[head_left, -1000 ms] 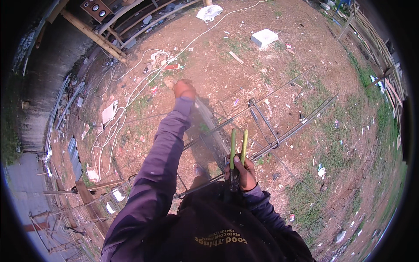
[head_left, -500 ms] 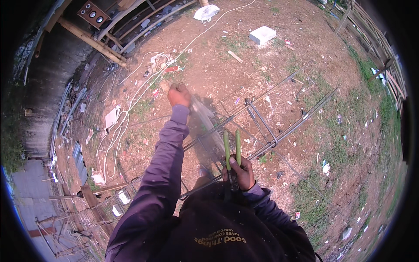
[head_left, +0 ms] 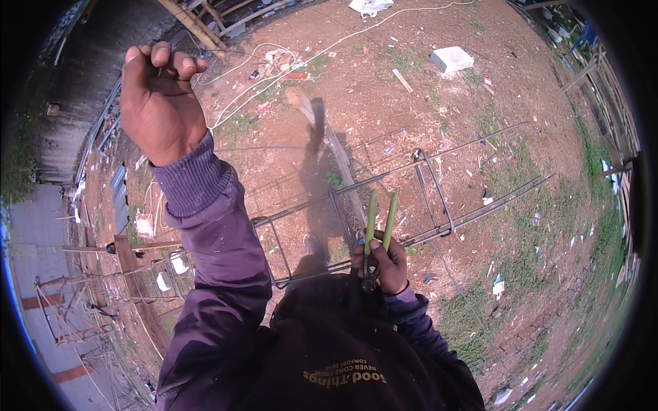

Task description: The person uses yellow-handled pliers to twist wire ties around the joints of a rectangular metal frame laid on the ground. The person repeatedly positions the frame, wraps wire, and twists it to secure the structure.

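A person in a purple long-sleeved top is standing over a steel rebar cage (head_left: 425, 198) lying on bare reddish ground (head_left: 425, 109), seen from a head-worn camera looking down. The left hand (head_left: 159, 99) is raised high toward the camera, its fingers curled into a loose fist and pinching what appears to be a thin strand of tying wire, though the strand is too fine to make out clearly. The right hand (head_left: 385, 259) is held low, close to the body, and is gripping a pair of pliers (head_left: 378, 229) with 2 green handles that are pointing up and away from the person, slightly parted; the tool's head is hidden below the fingers. The pliers are sitting just above the near bars of the cage, beside one of its rectangular stirrups (head_left: 430, 192). The person's shadow is falling across the cage and the dirt beyond it. A white block (head_left: 452, 59) is lying well apart on the ground near the top, a white cable (head_left: 329, 48) is trailing across the dirt, and patchy grass (head_left: 548, 226) is edging the plot on the right.
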Tool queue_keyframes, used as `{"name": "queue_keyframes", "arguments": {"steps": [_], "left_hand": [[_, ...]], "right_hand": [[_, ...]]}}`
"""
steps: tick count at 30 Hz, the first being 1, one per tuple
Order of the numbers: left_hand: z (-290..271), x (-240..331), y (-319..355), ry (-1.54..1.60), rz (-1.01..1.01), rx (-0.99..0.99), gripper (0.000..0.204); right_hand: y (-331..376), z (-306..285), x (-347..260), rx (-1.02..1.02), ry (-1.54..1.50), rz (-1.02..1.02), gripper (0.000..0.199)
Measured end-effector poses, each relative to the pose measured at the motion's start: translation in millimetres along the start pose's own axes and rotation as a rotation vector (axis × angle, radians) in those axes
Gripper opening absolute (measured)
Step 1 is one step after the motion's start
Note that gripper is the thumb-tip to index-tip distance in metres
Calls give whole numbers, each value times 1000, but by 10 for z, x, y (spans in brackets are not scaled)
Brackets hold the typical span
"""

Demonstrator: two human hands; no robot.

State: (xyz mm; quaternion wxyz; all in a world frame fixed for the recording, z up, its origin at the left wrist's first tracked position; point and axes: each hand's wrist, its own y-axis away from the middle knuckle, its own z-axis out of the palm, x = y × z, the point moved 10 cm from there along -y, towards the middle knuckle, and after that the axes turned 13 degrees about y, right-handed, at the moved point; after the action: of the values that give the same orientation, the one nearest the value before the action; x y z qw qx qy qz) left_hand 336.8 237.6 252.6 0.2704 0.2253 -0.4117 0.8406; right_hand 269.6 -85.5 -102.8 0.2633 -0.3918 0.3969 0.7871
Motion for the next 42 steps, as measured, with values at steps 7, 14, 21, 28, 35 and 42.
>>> {"name": "queue_keyframes", "arguments": {"steps": [7, 14, 21, 28, 35, 42], "left_hand": [[-471, 3563, 1217, -1108, 1084, 330, 23], [-2469, 3503, 3804, -985, 223, 1114, 25], [-2323, 4342, 6443, -728, 690, 1371, 21], [-1871, 4481, 6480, -860, 686, 1074, 24], [-1473, 3749, 5797, -1081, 417, 793, 10], [-1341, 3859, 5689, -1188, 352, 675, 4]], "right_hand": [[-34, 345, -231, -205, 162, 5, 46], [-114, 1091, -25, -594, 821, -57, 31], [-226, 1809, -44, -790, 1689, -267, 33], [-1005, 2409, 102, -653, 1988, 22, 52], [-1431, 2826, 62, -661, 2429, -234, 49], [-1807, 2896, 225, -343, 2792, -308, 39]]}}
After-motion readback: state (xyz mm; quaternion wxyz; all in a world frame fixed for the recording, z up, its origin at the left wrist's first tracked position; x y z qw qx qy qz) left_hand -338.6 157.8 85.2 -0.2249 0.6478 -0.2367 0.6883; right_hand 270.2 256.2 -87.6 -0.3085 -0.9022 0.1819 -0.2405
